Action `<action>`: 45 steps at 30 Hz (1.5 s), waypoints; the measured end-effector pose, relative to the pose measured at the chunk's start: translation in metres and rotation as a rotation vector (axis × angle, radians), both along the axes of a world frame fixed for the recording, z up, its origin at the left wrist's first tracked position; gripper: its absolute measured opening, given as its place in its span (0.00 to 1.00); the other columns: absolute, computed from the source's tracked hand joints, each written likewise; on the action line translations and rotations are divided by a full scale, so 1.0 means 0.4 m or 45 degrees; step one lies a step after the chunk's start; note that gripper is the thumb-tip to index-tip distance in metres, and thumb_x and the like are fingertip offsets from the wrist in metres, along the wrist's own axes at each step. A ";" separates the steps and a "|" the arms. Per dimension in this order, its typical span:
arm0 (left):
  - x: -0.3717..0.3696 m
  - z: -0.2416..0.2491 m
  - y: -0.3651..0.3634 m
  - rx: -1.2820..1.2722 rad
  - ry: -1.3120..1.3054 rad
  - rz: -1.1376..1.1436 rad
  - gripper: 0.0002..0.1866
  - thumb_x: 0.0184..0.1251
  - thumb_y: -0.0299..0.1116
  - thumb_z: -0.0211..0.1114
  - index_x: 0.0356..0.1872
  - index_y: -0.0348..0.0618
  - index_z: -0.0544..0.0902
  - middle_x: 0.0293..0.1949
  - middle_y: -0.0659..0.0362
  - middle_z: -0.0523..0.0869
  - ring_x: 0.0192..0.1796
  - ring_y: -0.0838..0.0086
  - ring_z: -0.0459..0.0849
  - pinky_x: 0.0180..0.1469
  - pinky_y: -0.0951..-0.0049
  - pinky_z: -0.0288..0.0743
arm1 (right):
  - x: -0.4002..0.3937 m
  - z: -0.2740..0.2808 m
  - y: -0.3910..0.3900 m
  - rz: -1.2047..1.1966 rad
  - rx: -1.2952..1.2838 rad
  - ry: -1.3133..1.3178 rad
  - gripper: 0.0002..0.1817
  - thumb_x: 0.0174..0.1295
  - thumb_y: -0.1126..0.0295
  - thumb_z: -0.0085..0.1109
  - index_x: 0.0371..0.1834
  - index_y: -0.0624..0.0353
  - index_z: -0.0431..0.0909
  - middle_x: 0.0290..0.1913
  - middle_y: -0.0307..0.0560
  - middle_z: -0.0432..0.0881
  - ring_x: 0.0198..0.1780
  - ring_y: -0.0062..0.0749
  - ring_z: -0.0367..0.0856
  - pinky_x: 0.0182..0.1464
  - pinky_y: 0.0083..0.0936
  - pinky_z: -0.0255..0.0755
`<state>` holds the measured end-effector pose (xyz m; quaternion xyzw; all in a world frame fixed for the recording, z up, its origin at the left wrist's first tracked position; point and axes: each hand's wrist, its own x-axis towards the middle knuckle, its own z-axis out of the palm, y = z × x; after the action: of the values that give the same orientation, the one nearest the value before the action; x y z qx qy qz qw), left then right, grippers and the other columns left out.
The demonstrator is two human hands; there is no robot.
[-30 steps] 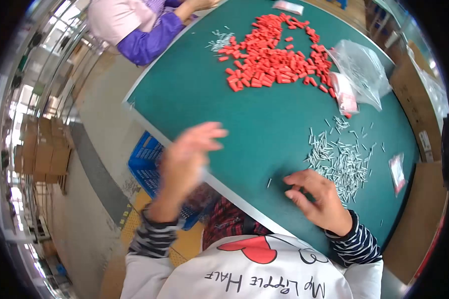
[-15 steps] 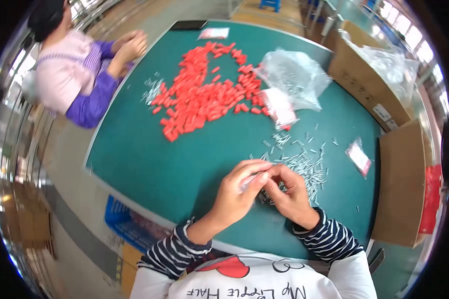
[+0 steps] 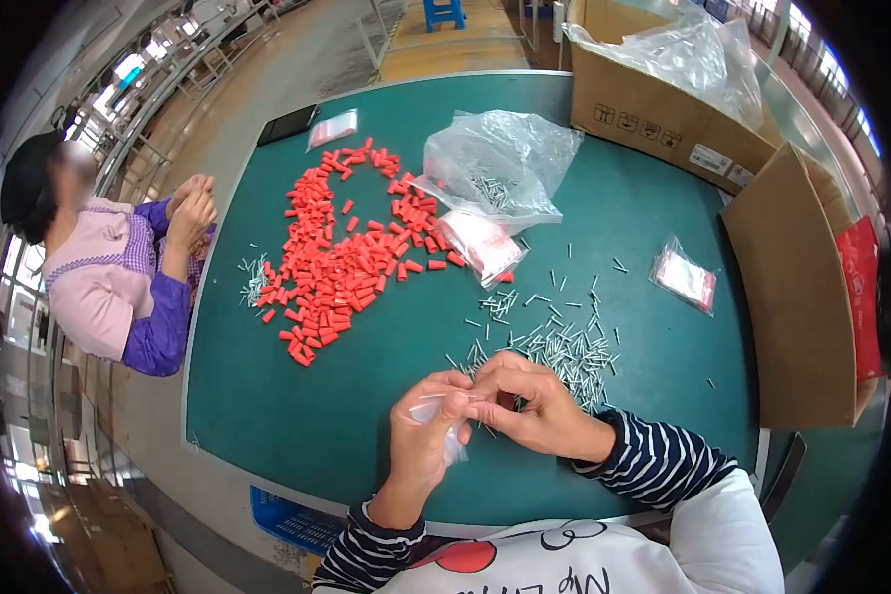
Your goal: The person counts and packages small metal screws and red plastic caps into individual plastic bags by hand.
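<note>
My left hand is closed on a small clear plastic bag, which hangs partly out below its fingers. Thumb and fingers of my right hand are pinched at the bag's upper edge, right against my left fingertips. Whether anything is inside the bag I cannot make out. Just beyond my right hand lies a loose pile of small silvery screws on the green table. Farther off to the left, a large heap of red, tube-like plastic pieces is spread out.
A large clear bag with screws and a bag of packets lie beyond the pile. Another small bag is at right. Cardboard boxes line the right side. A co-worker sits at the left edge near a few screws.
My view has turned, so the table's contents appear shifted left. Both hands stay together at the bag, and more of the bag now shows below my left fingers.
</note>
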<state>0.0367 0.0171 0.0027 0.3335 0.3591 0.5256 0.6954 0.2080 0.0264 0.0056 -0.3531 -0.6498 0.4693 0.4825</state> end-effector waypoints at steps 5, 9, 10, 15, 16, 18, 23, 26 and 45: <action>-0.010 0.017 -0.001 -0.017 0.311 0.010 0.14 0.68 0.35 0.70 0.45 0.34 0.85 0.44 0.56 0.82 0.30 0.79 0.80 0.24 0.83 0.70 | 0.006 -0.005 -0.003 -0.097 -0.266 0.171 0.06 0.63 0.71 0.64 0.34 0.61 0.78 0.31 0.35 0.78 0.30 0.14 0.72 0.29 0.16 0.66; -0.016 0.022 0.001 0.109 0.440 0.065 0.15 0.68 0.36 0.69 0.48 0.33 0.85 0.40 0.59 0.84 0.26 0.84 0.74 0.24 0.85 0.64 | 0.016 0.003 0.006 -0.098 -0.372 0.190 0.06 0.62 0.72 0.63 0.32 0.60 0.76 0.27 0.31 0.77 0.28 0.12 0.70 0.29 0.15 0.65; -0.018 0.023 0.002 0.153 0.417 0.060 0.15 0.68 0.35 0.69 0.48 0.32 0.85 0.39 0.59 0.84 0.25 0.85 0.73 0.24 0.85 0.63 | 0.019 0.005 0.007 -0.087 -0.373 0.156 0.06 0.61 0.72 0.62 0.31 0.60 0.76 0.27 0.32 0.77 0.28 0.12 0.70 0.29 0.16 0.65; -0.028 0.035 0.005 0.114 0.404 -0.076 0.13 0.66 0.31 0.71 0.45 0.33 0.87 0.38 0.60 0.84 0.26 0.86 0.71 0.25 0.84 0.61 | 0.024 0.022 0.007 0.022 -0.268 0.067 0.05 0.60 0.74 0.62 0.31 0.61 0.75 0.27 0.35 0.78 0.29 0.15 0.73 0.31 0.18 0.69; -0.028 0.036 0.005 0.146 0.418 -0.088 0.12 0.65 0.31 0.71 0.45 0.33 0.87 0.38 0.60 0.83 0.26 0.86 0.71 0.25 0.84 0.61 | 0.024 0.028 0.006 0.047 -0.258 0.048 0.05 0.59 0.74 0.62 0.31 0.61 0.75 0.27 0.35 0.78 0.29 0.16 0.74 0.32 0.18 0.70; -0.028 0.032 0.001 0.163 0.428 -0.060 0.10 0.63 0.29 0.72 0.42 0.35 0.88 0.38 0.60 0.82 0.27 0.85 0.72 0.27 0.84 0.62 | 0.025 0.021 0.008 0.058 -0.256 0.037 0.05 0.60 0.74 0.61 0.32 0.62 0.75 0.27 0.36 0.78 0.30 0.17 0.75 0.33 0.19 0.71; -0.038 -0.002 0.006 0.501 0.544 0.055 0.08 0.54 0.23 0.76 0.36 0.39 0.89 0.36 0.60 0.80 0.34 0.81 0.75 0.35 0.81 0.69 | 0.025 0.027 0.008 0.084 -0.208 0.012 0.07 0.60 0.75 0.63 0.39 0.62 0.78 0.34 0.38 0.80 0.34 0.18 0.77 0.35 0.19 0.71; -0.041 -0.009 0.001 0.532 0.606 0.124 0.10 0.49 0.20 0.78 0.33 0.40 0.88 0.38 0.61 0.79 0.37 0.80 0.76 0.39 0.80 0.71 | 0.027 0.033 0.012 0.028 -0.174 -0.003 0.12 0.60 0.75 0.64 0.46 0.62 0.78 0.40 0.39 0.81 0.36 0.19 0.78 0.36 0.19 0.71; -0.013 0.015 0.001 0.389 0.771 0.144 0.21 0.45 0.22 0.83 0.28 0.43 0.74 0.33 0.60 0.80 0.33 0.84 0.76 0.36 0.82 0.74 | 0.112 0.045 0.038 0.053 0.439 -1.034 0.12 0.53 0.70 0.69 0.39 0.61 0.83 0.36 0.50 0.78 0.40 0.45 0.81 0.42 0.35 0.77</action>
<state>0.0316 0.0174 0.0089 0.5544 0.4840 0.4882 0.4691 0.2527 0.0418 0.0237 -0.4100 -0.8625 0.1867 0.2305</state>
